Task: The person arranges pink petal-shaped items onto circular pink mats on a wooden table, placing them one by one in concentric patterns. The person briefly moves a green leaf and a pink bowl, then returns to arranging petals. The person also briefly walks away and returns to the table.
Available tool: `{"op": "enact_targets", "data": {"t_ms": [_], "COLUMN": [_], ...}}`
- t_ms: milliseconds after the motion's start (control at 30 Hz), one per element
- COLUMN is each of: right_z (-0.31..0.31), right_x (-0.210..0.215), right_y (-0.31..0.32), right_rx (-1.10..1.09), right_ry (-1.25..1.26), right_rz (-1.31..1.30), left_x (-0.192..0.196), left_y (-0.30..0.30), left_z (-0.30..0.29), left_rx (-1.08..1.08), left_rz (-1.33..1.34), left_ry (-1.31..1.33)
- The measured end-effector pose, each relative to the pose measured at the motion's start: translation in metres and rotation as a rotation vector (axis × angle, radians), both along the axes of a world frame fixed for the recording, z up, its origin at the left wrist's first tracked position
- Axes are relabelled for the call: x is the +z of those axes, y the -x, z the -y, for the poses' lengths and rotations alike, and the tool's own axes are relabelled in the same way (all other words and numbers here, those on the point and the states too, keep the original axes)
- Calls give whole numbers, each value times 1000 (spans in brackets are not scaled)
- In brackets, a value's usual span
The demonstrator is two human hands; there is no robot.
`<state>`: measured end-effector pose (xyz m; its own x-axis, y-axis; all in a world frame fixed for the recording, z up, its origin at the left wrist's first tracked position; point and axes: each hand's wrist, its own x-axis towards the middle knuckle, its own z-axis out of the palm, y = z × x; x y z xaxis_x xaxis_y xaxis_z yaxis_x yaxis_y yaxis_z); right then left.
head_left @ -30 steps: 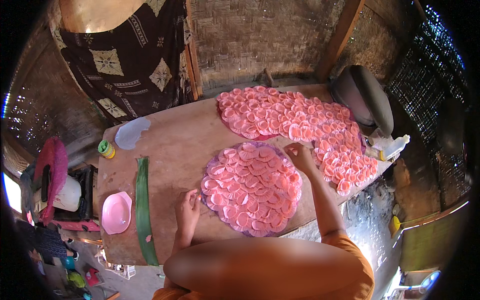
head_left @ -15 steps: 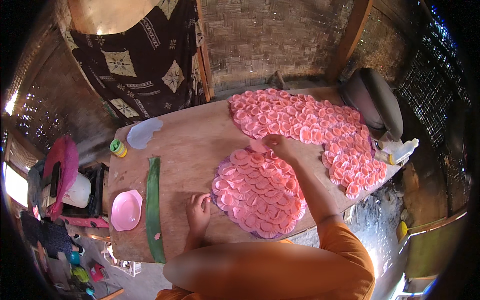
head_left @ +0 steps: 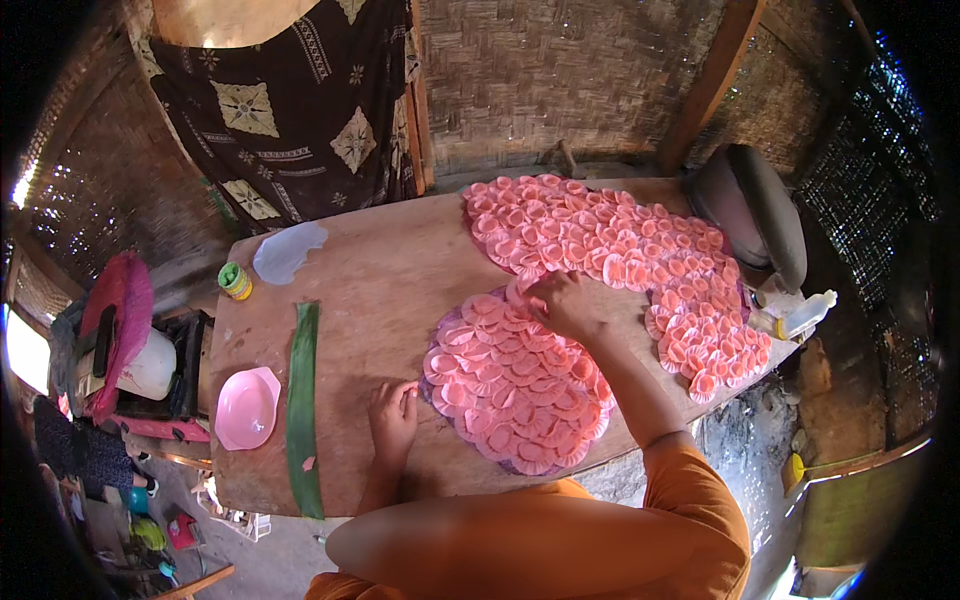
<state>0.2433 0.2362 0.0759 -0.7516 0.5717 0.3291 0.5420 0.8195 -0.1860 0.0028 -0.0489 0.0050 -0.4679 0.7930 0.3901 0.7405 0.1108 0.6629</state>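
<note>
Round pile: from overhead I see pink discs with fluted, scalloped rims, overlapping like scales, on a round purple mat near the middle of the table.
Right hand: this hand is at the pile's far side, fingertips pinched on one pale pink disc.
Left hand: it sits just beside the pile's left edge, fingers loosely curled; I can't tell whether they grip anything.
Far spread: more pink discs, many cupped, cover a larger patch along the far and right sides.
Edges: the pile lies close to the table's near edge; purple shows around parts of its rim.
Open room: bare board stretches widely from the pile left to a green leaf strip; on the right, only a narrow gap, crossed by the right forearm.
Left end: a pink dish, and farther off, a small green-and-yellow tub beside a pale sheet.
Right far corner: a dark rounded pot, with a white bottle nearer.
</note>
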Motion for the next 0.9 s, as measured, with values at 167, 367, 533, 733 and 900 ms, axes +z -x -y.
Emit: {"op": "enact_targets", "data": {"t_ms": [167,367,533,733,900], "right_z": [-8,-45,-44,-48,-50], "right_x": [-13,-34,-59,-61,-60], "right_y": [-12,-67,-92,-89,-96], "right_rx": [-265,-365,-341,-425,-305], "right_ry": [190,295,466,507,579], "right_rz": [-163,-155,-200,12,-23], "left_x": [-2,-2,4,3,-11], "left_y": [0,-4,-4,2,3], "left_z": [0,3,17,12,1], "left_rx": [18,28,-3,-63,31], "left_rz": [35,-97,-91,2,23], "left_ry": [28,13,67,198,225]}}
